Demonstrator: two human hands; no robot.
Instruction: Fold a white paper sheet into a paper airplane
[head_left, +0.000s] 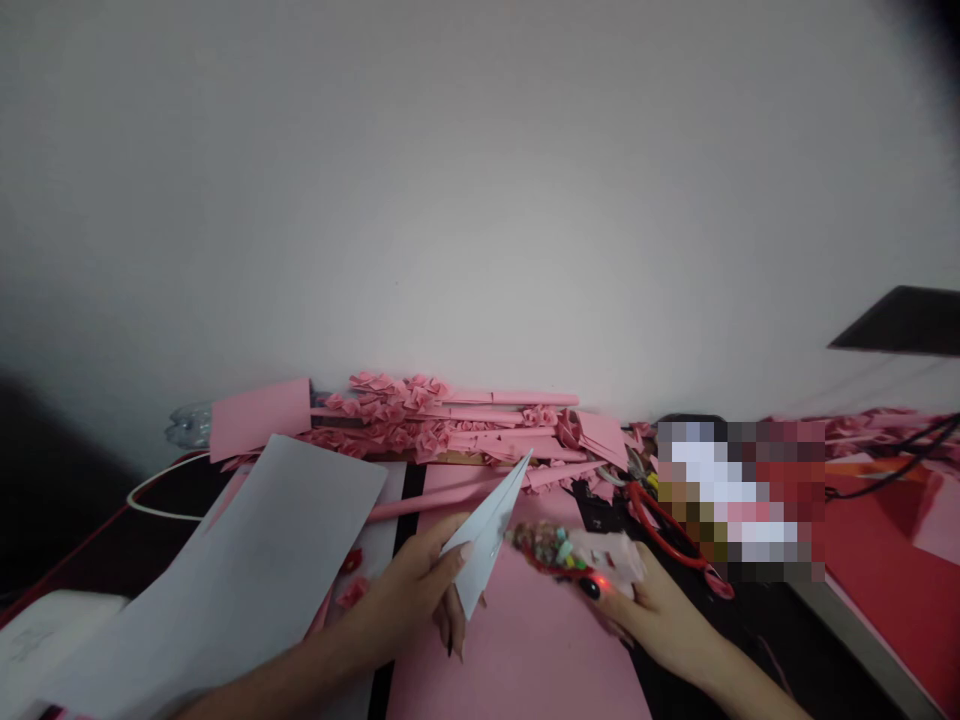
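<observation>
My left hand (pixel 439 575) pinches a folded pale paper (pixel 487 550), shaped like a narrow pointed cone with its tip up and to the right. In my right hand (pixel 637 600) is a glue gun (pixel 570 555), its body covered with colourful bits and a small red light glowing on it. The glue gun's nozzle end points left at the folded paper; whether it touches cannot be made out. Beneath both hands lies a sheet of pink paper (pixel 517 650).
Pink paper flowers (pixel 397 400) and rolled pink paper sticks lie along the wall. A large white sheet (pixel 247 560) is at left, near a plastic bottle (pixel 189 425). To the right are red-handled scissors (pixel 667 525), a blurred-out patch and red paper (pixel 877 570).
</observation>
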